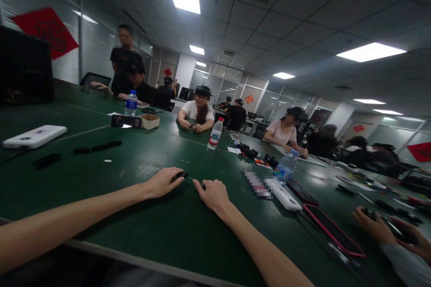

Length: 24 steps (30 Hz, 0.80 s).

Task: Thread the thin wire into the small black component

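Item: hands and cord, on green table [141,215].

- Left hand [164,182]: palm down on the table, fingers pinched together on one black end of the cord [192,179].
- Right hand [213,193]: palm down, just beside the left hand, thumb and forefinger closed on the cord's other black end.
- Cord: thin, short, stretched between the two hands' fingertips, low over the table; what kind of cord it is cannot be told.
- Right of the right hand: white power bank [284,195], near; beyond it a phone [333,231] in a red case, lying flat.
- Ahead of the right hand: clear bottle [285,167], upright; a second bottle [214,133] farther off, upright.
- Left of the left hand, well apart: black strips [97,147] lying flat; white box [33,136] farther left.
- Ahead of the left hand, far: small carton [150,121], and a third bottle [130,103] behind it.
- Far right, at the near edge: a co-worker's hands [379,228] holding something dark.
- Across the table: several seated people, one standing.
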### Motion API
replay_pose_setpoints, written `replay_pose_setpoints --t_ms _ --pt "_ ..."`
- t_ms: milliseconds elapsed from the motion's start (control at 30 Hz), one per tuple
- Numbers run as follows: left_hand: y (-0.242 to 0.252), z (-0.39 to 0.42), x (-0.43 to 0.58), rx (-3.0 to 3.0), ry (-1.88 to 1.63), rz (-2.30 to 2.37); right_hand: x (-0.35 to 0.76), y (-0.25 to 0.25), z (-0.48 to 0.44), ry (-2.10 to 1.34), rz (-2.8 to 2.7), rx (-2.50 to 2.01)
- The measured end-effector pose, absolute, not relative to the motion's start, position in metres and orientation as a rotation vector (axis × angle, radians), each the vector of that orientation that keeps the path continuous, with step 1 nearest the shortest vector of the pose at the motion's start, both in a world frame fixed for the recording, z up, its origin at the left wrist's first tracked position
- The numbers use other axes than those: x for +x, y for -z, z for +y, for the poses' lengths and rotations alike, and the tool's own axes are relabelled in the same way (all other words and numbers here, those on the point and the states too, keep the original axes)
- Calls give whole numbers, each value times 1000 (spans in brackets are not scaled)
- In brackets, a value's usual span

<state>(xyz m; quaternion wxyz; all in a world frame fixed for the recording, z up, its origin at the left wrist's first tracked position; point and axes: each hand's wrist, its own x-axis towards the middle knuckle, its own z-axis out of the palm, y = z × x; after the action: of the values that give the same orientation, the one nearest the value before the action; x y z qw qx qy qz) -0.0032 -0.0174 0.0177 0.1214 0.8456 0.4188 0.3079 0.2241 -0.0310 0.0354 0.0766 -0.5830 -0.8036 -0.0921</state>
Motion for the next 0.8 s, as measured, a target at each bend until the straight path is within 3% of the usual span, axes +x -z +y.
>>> replay_pose_setpoints --t_ms 233,800 --pt "-16 -19 -1 2506 -779 1277 223 -38 -31 190 -2434 -1753" --pt "-25 -24 0 2295 -885 1241 220 -45 -38 199 -2468 -1742"
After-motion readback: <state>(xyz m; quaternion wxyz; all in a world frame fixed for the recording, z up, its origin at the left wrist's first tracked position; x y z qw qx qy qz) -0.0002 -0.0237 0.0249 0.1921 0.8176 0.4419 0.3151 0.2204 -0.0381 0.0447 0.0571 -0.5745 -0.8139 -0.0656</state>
